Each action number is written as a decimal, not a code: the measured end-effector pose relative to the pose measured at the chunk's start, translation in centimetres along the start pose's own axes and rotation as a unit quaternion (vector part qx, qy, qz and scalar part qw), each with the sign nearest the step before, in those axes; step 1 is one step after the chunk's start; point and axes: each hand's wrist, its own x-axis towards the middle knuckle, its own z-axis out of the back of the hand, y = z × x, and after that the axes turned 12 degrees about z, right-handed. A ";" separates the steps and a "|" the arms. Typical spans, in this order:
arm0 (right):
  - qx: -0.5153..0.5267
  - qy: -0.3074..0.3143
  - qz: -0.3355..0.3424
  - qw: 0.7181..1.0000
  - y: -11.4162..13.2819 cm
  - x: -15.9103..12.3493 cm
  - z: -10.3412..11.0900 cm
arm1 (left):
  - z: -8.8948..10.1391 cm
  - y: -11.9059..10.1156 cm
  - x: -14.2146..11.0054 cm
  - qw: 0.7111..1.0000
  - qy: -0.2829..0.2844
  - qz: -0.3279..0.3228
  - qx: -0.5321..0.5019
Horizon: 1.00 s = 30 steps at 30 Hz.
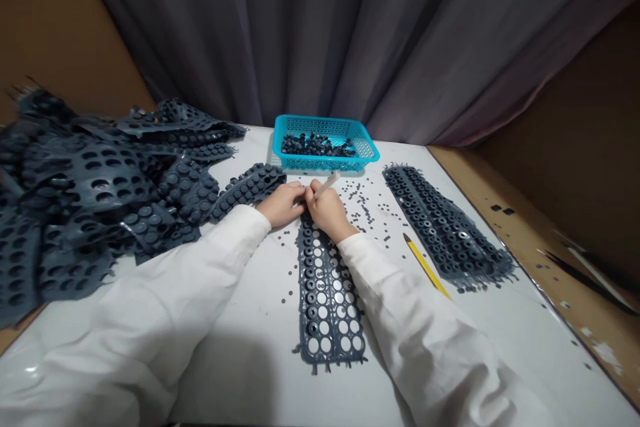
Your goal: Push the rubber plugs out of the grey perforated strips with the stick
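A dark grey moulded rubber sheet point(331, 307) lies lengthwise in front of me, with rows of round holes and some rubber rings still seated along its left side. At its far end, my left hand point(284, 204) rests with its fingers closed at the sheet's edge; what they pinch is hidden. Close beside it, my right hand point(327, 209) is closed around a pale, whitish stick-like tool point(329, 183) that slants up to the right. The tool's lower end is hidden by the fingers.
A turquoise basket point(326, 164) of small dark rubber parts stands at the back. Heaped rubber sheets point(105, 180) fill the left. On the right lie a stack of sheets point(445, 227) and a yellow pencil-like tool point(426, 267). Small dark discs point(367, 210) are scattered on the white table point(235, 347).
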 end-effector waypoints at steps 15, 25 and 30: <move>-0.102 -0.005 -0.031 0.994 -0.1 -0.3 -1.6 | -0.5 0.0 -0.1 0.996 -0.054 0.060 -0.033; -0.110 0.006 -0.042 0.993 0.0 -0.3 -1.5 | -0.9 -0.2 -0.1 0.985 -0.081 0.130 -0.074; -0.099 -0.001 -0.040 0.994 -0.1 -0.3 -1.6 | -1.0 -0.4 -0.1 0.978 -0.085 0.156 -0.106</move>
